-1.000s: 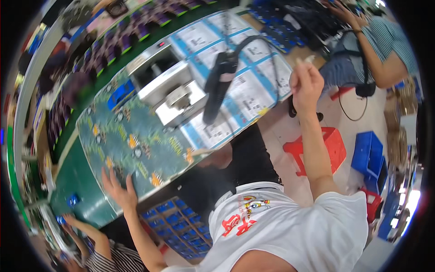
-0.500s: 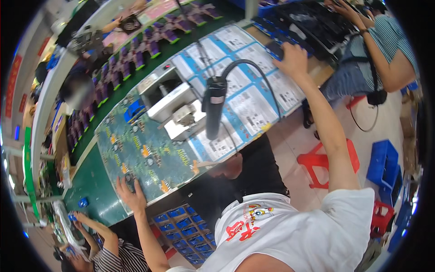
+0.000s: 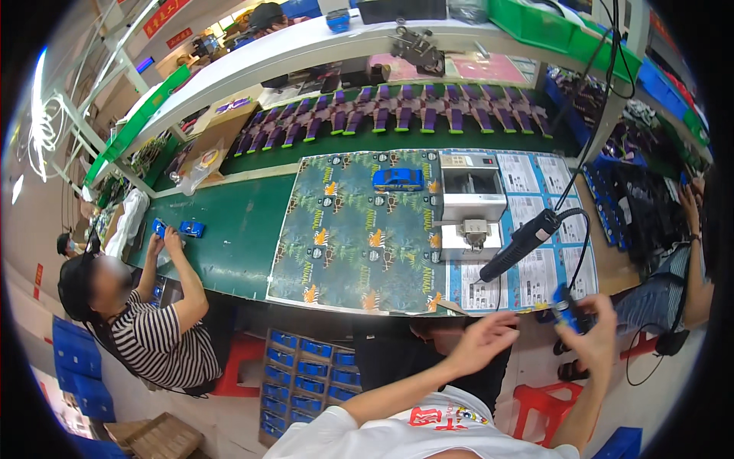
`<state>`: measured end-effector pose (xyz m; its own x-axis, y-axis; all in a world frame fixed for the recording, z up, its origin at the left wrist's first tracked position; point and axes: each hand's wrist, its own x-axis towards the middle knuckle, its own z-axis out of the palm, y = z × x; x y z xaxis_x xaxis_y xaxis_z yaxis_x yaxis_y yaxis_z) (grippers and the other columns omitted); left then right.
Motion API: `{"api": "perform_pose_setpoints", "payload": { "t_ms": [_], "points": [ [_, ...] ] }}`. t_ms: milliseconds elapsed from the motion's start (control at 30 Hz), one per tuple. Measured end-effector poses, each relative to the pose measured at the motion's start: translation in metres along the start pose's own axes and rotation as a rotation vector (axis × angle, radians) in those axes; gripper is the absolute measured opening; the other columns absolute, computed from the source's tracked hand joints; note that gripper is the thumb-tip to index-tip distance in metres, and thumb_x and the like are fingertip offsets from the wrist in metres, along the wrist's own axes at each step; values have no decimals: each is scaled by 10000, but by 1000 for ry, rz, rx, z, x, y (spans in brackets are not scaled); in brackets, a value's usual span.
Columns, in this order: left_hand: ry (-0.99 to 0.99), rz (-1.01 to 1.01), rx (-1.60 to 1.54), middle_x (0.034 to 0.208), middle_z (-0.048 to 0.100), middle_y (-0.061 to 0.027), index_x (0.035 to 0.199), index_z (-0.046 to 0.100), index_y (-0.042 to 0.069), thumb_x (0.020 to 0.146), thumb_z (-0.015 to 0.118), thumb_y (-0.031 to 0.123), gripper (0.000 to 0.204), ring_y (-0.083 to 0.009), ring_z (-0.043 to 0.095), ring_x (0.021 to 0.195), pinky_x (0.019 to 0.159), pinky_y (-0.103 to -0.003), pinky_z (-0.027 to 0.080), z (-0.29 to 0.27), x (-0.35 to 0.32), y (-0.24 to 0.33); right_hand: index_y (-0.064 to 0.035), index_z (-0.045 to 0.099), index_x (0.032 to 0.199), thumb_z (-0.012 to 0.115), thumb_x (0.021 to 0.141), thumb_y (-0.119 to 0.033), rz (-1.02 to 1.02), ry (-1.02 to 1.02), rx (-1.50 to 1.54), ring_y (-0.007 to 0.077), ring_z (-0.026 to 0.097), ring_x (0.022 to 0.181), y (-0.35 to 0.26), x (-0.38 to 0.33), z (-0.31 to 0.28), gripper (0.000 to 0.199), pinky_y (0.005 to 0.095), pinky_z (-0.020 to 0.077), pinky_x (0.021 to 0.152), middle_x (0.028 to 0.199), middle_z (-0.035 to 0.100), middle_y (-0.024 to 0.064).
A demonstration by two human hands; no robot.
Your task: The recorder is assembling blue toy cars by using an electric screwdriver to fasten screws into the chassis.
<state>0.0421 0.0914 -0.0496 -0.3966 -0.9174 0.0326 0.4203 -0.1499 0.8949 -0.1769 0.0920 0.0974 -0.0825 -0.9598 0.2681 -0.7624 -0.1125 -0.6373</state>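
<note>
My right hand (image 3: 595, 335) is closed around a blue and black toy car (image 3: 565, 307), held up just off the front right of the bench. My left hand (image 3: 487, 342) is empty, fingers stretched out toward the toy car but apart from it. A black electric screwdriver (image 3: 521, 246) hangs on its cable beyond both hands, above the white printed sheets (image 3: 535, 269). Behind it sits a grey metal device (image 3: 472, 206) with an open top and a small fixture (image 3: 474, 233) in front. Another blue toy car (image 3: 398, 180) stands on the patterned mat (image 3: 348, 260).
At left a co-worker in a striped shirt (image 3: 157, 325) handles a blue part by another blue car (image 3: 192, 229). Purple parts (image 3: 403, 115) line the green belt. A compartment tray of blue cars (image 3: 310, 379) is below; a red stool (image 3: 547, 409) stands near my right arm.
The view has swung round leftward. My right hand has come back from the dark parts at the right with the toy car. My left hand has left the mat and moved right.
</note>
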Motion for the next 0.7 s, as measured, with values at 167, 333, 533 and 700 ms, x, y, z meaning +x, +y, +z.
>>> {"api": "perform_pose_setpoints", "payload": {
  "t_ms": [167, 333, 533, 700],
  "points": [
    [257, -69, -378, 1181, 570, 8, 1302, 514, 60, 1006, 619, 198, 343, -65, 515, 1083, 958, -256, 425, 26, 24, 22, -51, 603, 960, 792, 610, -105, -217, 151, -127, 356, 587, 904, -46, -6, 102, 402, 432, 474, 790, 938, 609, 137],
    [516, 40, -294, 1061, 633, -69, 1198, 534, 27, 936, 672, 120, 310, -177, 651, 903, 780, -344, 570, -41, 32, 48, -4, 612, 1173, 790, 702, -82, -297, -73, 217, 362, 601, 1139, -62, 0, 149, 510, 420, 484, 956, 1203, 642, 173],
    [499, 36, -315, 929, 655, -23, 1078, 586, 64, 981, 664, 256, 230, -85, 634, 807, 708, -252, 528, -65, 14, 73, 44, 641, 1152, 717, 881, -38, 45, -349, 799, 107, 634, 989, -48, 16, 176, 293, 228, 559, 725, 1061, 660, 69],
    [410, 56, -160, 946, 649, -18, 1093, 568, 73, 986, 659, 263, 236, -81, 632, 814, 707, -246, 524, -72, 7, 64, 47, 652, 1131, 729, 893, -67, 153, -394, 848, 88, 637, 889, -42, 4, 187, 275, 220, 563, 693, 967, 644, 50]
  ]
}}
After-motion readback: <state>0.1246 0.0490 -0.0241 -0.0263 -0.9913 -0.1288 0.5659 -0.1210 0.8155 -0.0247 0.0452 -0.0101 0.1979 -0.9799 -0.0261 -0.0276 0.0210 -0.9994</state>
